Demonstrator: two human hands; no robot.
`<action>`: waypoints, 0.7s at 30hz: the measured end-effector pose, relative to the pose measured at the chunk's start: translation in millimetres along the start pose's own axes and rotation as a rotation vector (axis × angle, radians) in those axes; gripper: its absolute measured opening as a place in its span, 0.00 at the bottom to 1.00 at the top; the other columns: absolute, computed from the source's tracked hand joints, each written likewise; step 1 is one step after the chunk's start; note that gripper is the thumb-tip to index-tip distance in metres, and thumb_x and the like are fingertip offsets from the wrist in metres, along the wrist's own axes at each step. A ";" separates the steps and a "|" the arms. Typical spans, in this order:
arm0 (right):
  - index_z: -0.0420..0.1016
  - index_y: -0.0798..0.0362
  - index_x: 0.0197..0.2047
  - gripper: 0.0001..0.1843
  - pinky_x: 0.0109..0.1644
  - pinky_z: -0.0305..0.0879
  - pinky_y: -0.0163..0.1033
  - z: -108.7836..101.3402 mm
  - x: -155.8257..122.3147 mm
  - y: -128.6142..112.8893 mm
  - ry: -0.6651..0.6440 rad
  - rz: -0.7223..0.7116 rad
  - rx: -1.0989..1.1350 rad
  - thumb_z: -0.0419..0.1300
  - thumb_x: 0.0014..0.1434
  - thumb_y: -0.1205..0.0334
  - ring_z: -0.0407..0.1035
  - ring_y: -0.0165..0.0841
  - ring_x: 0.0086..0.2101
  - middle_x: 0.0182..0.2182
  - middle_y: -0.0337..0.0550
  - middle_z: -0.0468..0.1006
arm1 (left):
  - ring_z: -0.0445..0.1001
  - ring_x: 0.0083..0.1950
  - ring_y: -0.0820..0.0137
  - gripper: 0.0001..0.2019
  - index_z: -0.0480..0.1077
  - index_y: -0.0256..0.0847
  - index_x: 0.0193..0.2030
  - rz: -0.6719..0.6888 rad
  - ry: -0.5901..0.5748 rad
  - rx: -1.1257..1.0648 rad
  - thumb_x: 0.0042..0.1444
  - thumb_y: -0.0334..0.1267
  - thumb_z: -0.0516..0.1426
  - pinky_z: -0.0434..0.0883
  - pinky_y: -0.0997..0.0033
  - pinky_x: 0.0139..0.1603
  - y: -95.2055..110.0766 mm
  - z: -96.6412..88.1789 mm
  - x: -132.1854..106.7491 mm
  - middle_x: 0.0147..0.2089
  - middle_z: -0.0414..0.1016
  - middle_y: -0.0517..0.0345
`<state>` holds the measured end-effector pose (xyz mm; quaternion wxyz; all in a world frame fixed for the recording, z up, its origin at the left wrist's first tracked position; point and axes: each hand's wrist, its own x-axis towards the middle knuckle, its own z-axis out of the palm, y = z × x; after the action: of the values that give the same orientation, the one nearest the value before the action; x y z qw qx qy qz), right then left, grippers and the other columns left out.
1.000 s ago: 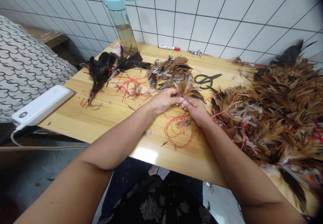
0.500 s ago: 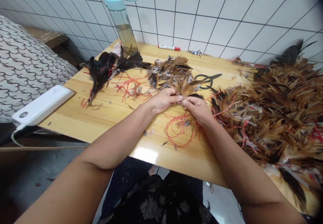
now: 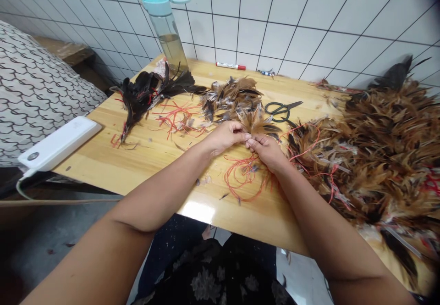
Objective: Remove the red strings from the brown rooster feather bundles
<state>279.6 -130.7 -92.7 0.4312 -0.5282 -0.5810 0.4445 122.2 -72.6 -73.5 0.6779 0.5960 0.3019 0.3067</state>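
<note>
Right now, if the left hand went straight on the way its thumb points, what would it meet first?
Probably the right hand, whose fingertips face the thumb of the left hand at the base of the brown feather tuft; depth is unclear.

- You wear a black garment (image 3: 225,275) printed with grey flowers (image 3: 205,285).
- Your dark blue trousers (image 3: 165,245) carry small pale specks.
- Your left hand (image 3: 227,136) and right hand (image 3: 267,149) are bare.

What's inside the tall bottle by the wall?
The bottle holds what looks like yellowish liquid in its lower part. Its base is hidden behind black feathers, so the very bottom can't be seen.
</note>
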 end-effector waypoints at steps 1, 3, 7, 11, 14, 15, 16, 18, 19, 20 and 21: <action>0.71 0.52 0.26 0.17 0.32 0.56 0.37 0.0 -0.1 -0.1 -0.001 -0.003 -0.001 0.59 0.53 0.46 0.58 0.29 0.25 0.21 0.36 0.66 | 0.72 0.28 0.74 0.14 0.72 0.32 0.26 0.003 -0.014 0.006 0.43 0.40 0.68 0.67 0.73 0.35 0.9 1.3 -0.2 0.25 0.76 0.56; 0.70 0.52 0.25 0.18 0.33 0.56 0.37 0.0 -0.6 -1.1 0.005 -0.008 0.002 0.59 0.54 0.45 0.58 0.29 0.25 0.21 0.36 0.66 | 0.72 0.29 0.73 0.13 0.72 0.32 0.27 0.026 -0.023 0.015 0.44 0.41 0.68 0.68 0.72 0.37 4.4 1.8 0.0 0.26 0.75 0.55; 0.66 0.51 0.25 0.20 0.34 0.57 0.37 0.6 -2.4 -4.6 0.055 0.012 0.011 0.58 0.55 0.43 0.58 0.29 0.26 0.22 0.37 0.66 | 0.71 0.34 0.74 0.08 0.72 0.35 0.34 0.185 0.273 0.170 0.49 0.37 0.63 0.67 0.73 0.41 17.1 -18.7 2.1 0.34 0.76 0.57; 0.67 0.52 0.25 0.20 0.35 0.57 0.37 0.5 -3.5 -6.7 0.117 0.026 -0.007 0.57 0.56 0.44 0.58 0.29 0.27 0.22 0.36 0.65 | 0.70 0.39 0.70 0.05 0.72 0.38 0.34 0.209 0.728 0.696 0.56 0.35 0.56 0.67 0.71 0.45 27.5 -61.1 1.9 0.35 0.74 0.56; 0.69 0.52 0.26 0.20 0.34 0.55 0.37 0.1 -3.2 -5.8 0.161 0.025 -0.008 0.57 0.55 0.43 0.58 0.29 0.26 0.22 0.36 0.65 | 0.71 0.45 0.64 0.08 0.72 0.38 0.32 0.051 0.752 1.059 0.58 0.39 0.55 0.67 0.65 0.49 26.7 -79.4 0.5 0.36 0.74 0.51; 0.69 0.52 0.26 0.20 0.33 0.55 0.37 -0.1 -2.9 -5.2 0.173 0.027 0.002 0.58 0.55 0.43 0.58 0.29 0.26 0.21 0.36 0.64 | 0.71 0.45 0.62 0.10 0.73 0.38 0.33 -0.006 0.723 1.135 0.58 0.41 0.55 0.67 0.63 0.50 25.2 -80.8 0.4 0.37 0.74 0.49; 0.69 0.52 0.26 0.20 0.33 0.54 0.37 -0.2 -2.6 -4.5 0.183 0.027 0.015 0.58 0.54 0.42 0.57 0.29 0.26 0.21 0.36 0.64 | 0.72 0.46 0.60 0.11 0.73 0.38 0.33 -0.057 0.691 1.193 0.58 0.43 0.56 0.67 0.62 0.50 23.5 -80.3 0.5 0.38 0.74 0.47; 0.68 0.51 0.26 0.21 0.32 0.53 0.37 -0.2 -2.3 -3.6 0.188 0.024 0.039 0.59 0.53 0.41 0.57 0.29 0.26 0.21 0.36 0.64 | 0.73 0.47 0.57 0.14 0.74 0.38 0.37 -0.126 0.651 1.271 0.57 0.47 0.57 0.68 0.60 0.50 20.5 -76.1 1.0 0.41 0.74 0.44; 0.68 0.51 0.26 0.21 0.32 0.53 0.37 -0.2 -2.4 -3.4 0.185 0.022 0.045 0.59 0.53 0.41 0.57 0.29 0.25 0.21 0.36 0.64 | 0.73 0.47 0.55 0.14 0.75 0.37 0.38 -0.145 0.642 1.301 0.57 0.47 0.57 0.68 0.59 0.49 19.4 -73.7 1.2 0.43 0.74 0.43; 0.68 0.51 0.26 0.20 0.32 0.53 0.37 -0.1 -2.6 -3.6 0.182 0.020 0.046 0.59 0.53 0.42 0.56 0.29 0.25 0.21 0.36 0.64 | 0.73 0.48 0.54 0.13 0.75 0.37 0.39 -0.158 0.638 1.326 0.57 0.45 0.57 0.68 0.59 0.49 18.7 -71.8 1.3 0.44 0.74 0.42; 0.68 0.51 0.26 0.20 0.32 0.53 0.37 0.0 -2.9 -3.9 0.181 0.020 0.042 0.59 0.53 0.42 0.56 0.29 0.25 0.21 0.36 0.64 | 0.73 0.48 0.54 0.12 0.75 0.37 0.40 -0.166 0.638 1.345 0.57 0.42 0.57 0.68 0.59 0.49 18.4 -70.8 1.2 0.45 0.74 0.41</action>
<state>278.9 -133.8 -89.0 0.4887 -0.5626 -0.5248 0.4113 67.1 -25.7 -62.9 0.0679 0.7393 0.6501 0.1619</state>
